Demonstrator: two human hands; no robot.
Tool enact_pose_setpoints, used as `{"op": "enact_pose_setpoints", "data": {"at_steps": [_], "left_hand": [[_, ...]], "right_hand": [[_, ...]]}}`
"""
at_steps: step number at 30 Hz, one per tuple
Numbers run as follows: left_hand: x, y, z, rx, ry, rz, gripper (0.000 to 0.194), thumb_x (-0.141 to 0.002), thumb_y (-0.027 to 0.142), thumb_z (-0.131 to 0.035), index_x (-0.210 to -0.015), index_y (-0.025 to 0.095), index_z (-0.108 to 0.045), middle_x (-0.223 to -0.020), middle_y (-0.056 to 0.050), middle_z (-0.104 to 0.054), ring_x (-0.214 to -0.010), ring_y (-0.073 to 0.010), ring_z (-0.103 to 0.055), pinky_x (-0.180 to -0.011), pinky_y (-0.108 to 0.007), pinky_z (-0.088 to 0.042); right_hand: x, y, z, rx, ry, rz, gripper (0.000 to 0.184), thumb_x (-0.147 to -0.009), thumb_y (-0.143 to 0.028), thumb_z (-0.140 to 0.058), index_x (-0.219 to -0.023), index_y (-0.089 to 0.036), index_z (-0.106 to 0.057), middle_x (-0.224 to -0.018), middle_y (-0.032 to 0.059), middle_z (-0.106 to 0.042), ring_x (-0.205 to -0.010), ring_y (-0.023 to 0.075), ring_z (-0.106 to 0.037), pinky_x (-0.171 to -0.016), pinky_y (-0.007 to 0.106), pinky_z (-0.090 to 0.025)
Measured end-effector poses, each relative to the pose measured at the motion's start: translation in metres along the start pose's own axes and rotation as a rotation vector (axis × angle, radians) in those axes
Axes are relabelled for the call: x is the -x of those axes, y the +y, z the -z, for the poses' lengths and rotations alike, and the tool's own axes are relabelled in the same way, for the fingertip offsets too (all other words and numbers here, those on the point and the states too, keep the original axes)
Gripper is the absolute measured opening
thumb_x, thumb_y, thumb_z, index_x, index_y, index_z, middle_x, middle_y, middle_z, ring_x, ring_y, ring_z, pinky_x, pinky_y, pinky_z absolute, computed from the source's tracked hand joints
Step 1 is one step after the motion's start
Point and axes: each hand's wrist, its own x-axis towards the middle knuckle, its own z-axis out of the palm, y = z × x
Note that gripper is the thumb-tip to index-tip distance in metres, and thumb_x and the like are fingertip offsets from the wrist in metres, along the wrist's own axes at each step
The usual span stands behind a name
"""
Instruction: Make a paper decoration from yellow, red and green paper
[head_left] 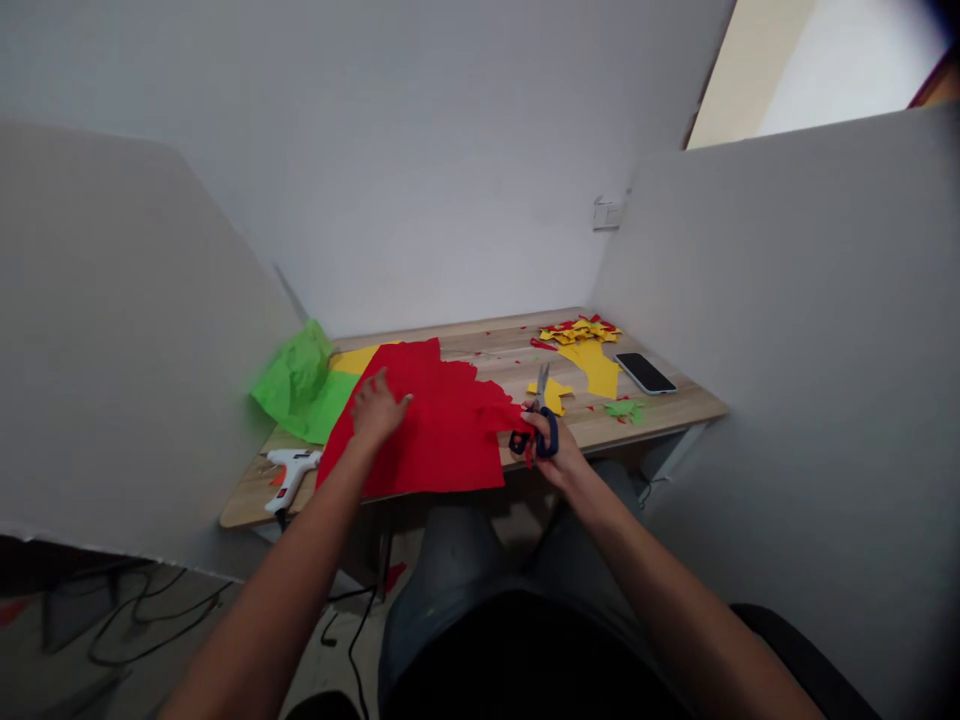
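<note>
A large red sheet (435, 430), paper or thin cloth, lies over the front of the table with a ragged, cut right edge. On its left part rests my left hand (379, 408), fingers spread apart. My right hand (553, 455) is closed around dark-handled scissors (546, 425), their blades pointing up and away. A narrow red strip at the sheet's right edge reaches to the fingers of that hand, which seem to pinch it. Just beyond the blades is a small yellow scrap (556, 396). Part of the right fingers is hidden behind the scissor handles.
Green sheet (296, 385) lies crumpled at the left, by a white glue gun (291, 475). Yellow and red cut pieces (581, 332) are heaped at the back right. Near them are a yellow sheet (594, 368), green scraps (625, 410) and a phone (645, 373). Partitions flank the table (495, 345).
</note>
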Motion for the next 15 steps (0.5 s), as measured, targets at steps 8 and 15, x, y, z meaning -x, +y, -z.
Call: {"op": "enact_pose_setpoints", "data": {"at_steps": [8, 15], "left_hand": [[-0.041, -0.078, 0.004, -0.066, -0.13, 0.167, 0.085, -0.069, 0.035, -0.074, -0.142, 0.014, -0.037, -0.114, -0.023, -0.068, -0.106, -0.0392, -0.065, -0.085, -0.045, -0.048], [-0.063, -0.063, 0.03, 0.013, 0.107, 0.001, 0.034, -0.09, 0.024, -0.048, -0.122, 0.017, -0.054, -0.096, -0.007, -0.067, -0.086, -0.0197, -0.062, -0.079, -0.029, -0.047]], "right_hand": [[-0.002, -0.001, 0.003, -0.053, 0.074, 0.004, 0.044, -0.063, -0.024, -0.079, -0.098, -0.024, -0.053, -0.068, -0.0073, -0.062, -0.047, 0.0095, -0.057, -0.042, 0.02, -0.044], [-0.011, 0.004, 0.007, -0.059, 0.046, 0.023, 0.045, -0.063, -0.025, -0.081, -0.099, -0.024, -0.053, -0.069, -0.0072, -0.061, -0.049, 0.0098, -0.057, -0.047, 0.023, -0.048]]}}
